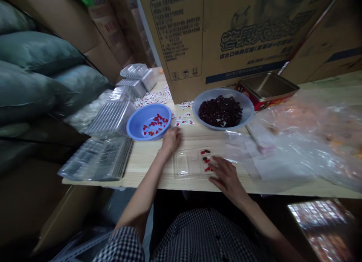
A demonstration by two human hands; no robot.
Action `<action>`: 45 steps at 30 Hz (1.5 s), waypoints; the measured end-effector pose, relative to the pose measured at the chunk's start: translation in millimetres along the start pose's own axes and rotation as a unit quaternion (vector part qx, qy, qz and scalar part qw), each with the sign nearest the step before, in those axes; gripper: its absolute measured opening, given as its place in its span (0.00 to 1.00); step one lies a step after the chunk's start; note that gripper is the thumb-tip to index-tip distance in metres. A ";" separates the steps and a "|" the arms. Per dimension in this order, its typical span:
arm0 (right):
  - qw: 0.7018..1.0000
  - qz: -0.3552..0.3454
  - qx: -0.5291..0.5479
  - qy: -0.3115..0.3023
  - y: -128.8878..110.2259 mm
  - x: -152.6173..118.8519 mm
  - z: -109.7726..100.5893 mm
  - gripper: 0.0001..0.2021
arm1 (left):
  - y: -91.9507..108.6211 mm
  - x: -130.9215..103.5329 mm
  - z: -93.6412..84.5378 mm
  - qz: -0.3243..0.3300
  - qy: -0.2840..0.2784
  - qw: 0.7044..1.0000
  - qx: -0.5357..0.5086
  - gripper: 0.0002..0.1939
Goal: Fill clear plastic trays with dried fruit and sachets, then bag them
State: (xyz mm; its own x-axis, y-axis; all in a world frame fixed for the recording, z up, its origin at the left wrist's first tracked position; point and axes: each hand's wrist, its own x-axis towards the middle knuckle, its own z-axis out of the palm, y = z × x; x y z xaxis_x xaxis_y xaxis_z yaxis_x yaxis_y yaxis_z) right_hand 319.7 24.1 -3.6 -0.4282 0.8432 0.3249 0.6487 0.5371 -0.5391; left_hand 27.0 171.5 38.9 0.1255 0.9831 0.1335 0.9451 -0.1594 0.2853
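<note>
A clear plastic tray (182,164) lies at the table's front edge, with small red and dark pieces (206,159) in its right-hand compartments. My right hand (227,177) is over the tray's right end, its thumb apart from the fingers, which reach down by the red pieces. Beside the blue bowl (133,128), my left hand (171,140) has its fingers curled and slightly blurred; what they hold, if anything, is hidden. Inside that bowl are small red pieces (156,120). Little printed white packets (185,121) lie just beyond my left hand.
A translucent bowl (195,109) of dark pieces stands before a large carton (183,36). Right of it are a red tin (261,103) and plastic bags (311,141). Stacked clear trays (98,156) line the left edge, near grey-green sacks (39,51).
</note>
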 end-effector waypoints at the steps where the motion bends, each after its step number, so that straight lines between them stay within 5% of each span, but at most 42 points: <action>1: 1.000 -0.006 -0.009 -0.008 0.4 0.5 1.8 0.27 | 5.1 14.5 1.5 0.024 -0.007 1.000 0.010 0.17; 5: 0.999 -0.014 -0.033 -0.030 -1.6 -0.1 5.6 0.31 | 18.9 66.4 10.7 0.054 -0.056 0.996 0.046 0.19; 8: 0.999 0.002 -0.024 -0.025 -6.7 -5.1 1.2 0.31 | 17.0 79.5 16.4 0.045 -0.069 0.995 0.052 0.16; 12: 0.998 0.031 0.013 0.043 -7.9 -10.3 -10.7 0.26 | 9.1 58.2 10.9 0.029 -0.054 0.997 0.043 0.19; 15: 0.992 0.060 0.043 0.102 -2.1 -9.3 -17.7 0.19 | 8.7 26.0 -7.7 0.069 -0.056 0.994 -0.064 0.19; 20: 0.987 0.061 0.099 0.110 -0.1 3.6 -14.9 0.15 | 28.3 -12.4 -34.2 0.211 -0.207 0.946 -0.134 0.12; 25: 0.988 0.006 0.103 0.114 -11.8 24.2 6.1 0.14 | 56.3 -17.0 -21.2 0.270 -0.281 0.920 -0.037 0.10; 29: 0.995 -0.036 0.038 0.086 -18.3 38.2 24.4 0.16 | 57.0 -0.4 -9.1 0.251 -0.226 0.939 -0.057 0.11; 33: 0.997 -0.052 -0.056 0.002 -22.3 48.9 37.6 0.22 | 41.9 48.0 3.1 0.157 -0.112 0.981 -0.020 0.13; 38: 0.998 -0.035 -0.054 0.000 -22.6 46.6 26.7 0.23 | 40.1 96.2 32.2 0.105 -0.096 0.990 -0.004 0.13; 41: 0.998 -0.018 -0.049 0.035 -21.9 38.2 10.5 0.21 | 43.0 96.7 40.0 0.089 -0.089 0.992 -0.011 0.13; 45: 0.997 -0.047 -0.051 -0.016 -26.2 30.7 5.1 0.20 | 35.1 67.6 22.9 0.057 -0.064 0.995 -0.049 0.16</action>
State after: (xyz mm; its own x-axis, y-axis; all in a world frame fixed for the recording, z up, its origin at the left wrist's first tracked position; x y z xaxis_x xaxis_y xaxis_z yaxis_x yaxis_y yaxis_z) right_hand 286.4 35.8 16.6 -0.5084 0.7891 0.3447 0.6654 0.6141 -0.4244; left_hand 75.6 234.4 36.2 0.2731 0.9607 0.0501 0.8895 -0.2721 0.3672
